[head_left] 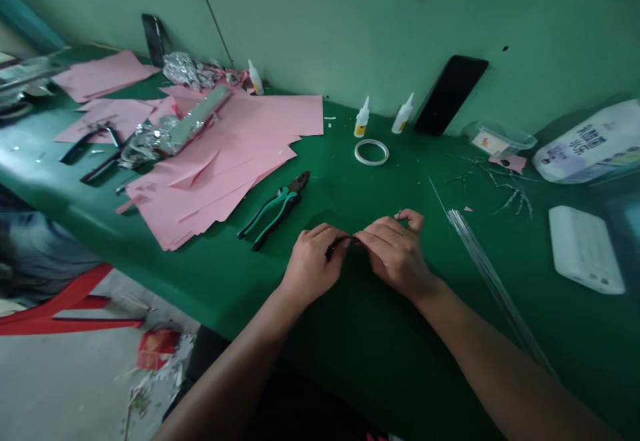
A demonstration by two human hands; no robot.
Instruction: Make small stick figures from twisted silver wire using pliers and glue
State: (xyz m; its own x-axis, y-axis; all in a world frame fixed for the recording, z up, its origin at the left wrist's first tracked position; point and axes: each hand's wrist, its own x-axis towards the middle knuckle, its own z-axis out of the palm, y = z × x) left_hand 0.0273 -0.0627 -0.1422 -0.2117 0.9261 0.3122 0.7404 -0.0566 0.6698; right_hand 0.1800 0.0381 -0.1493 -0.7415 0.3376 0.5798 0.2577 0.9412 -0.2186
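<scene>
Held piece: a small dark piece [344, 242] sits between my hands, over the green-topped workbench [400, 341]. It's too small and too covered by my fingers to make out.

Left hand: my left hand [313, 264] is closed, with fingers curled over the piece and pinching it.

Right hand: my right hand [395, 254] is closed too, with its fingertips [361, 239] pressed in against the piece from the other side. My hands touch there.

Just left: green-handled pliers [277, 208] lie on the bench, apart from my left hand, with their jaws pointing away from me.

Just right: a long bundle of thin metal rods [493, 281] lies diagonally beside my right hand.

Further right: small branching wire twigs [500, 184] lie near a clear plastic box [500, 138], and a white power bank [585, 249] sits by the edge of the view.

Ahead: a ring of white tape [371, 152] lies between me and two glue bottles [362, 118], and a black phone [450, 94] leans on the green wall [325, 14].

Far left: overlapping sheets of pink paper [215, 168] lie with crumpled foil [150, 142] and black-handled pliers [90, 148].
</scene>
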